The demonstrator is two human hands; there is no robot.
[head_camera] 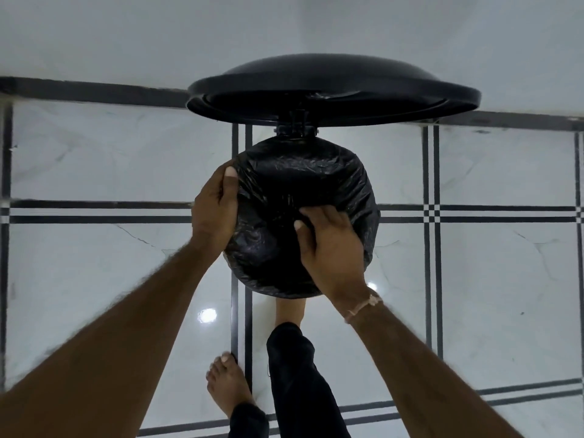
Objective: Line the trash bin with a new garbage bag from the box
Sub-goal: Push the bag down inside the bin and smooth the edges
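Between two grips, one black garbage bag (303,184) draped over one pedal bin, lid (331,86) raised beyond. Left hand (215,207) clamped on bag's left edge; right hand (328,245) pinching plastic at near right rim.

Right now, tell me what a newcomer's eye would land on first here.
First the black garbage bag stretched over the trash bin's mouth at centre, with the left hand gripping its left edge and the right hand pinching plastic on top. Next the raised black lid tilted open behind it, and a foot reaching under the bin's near edge.
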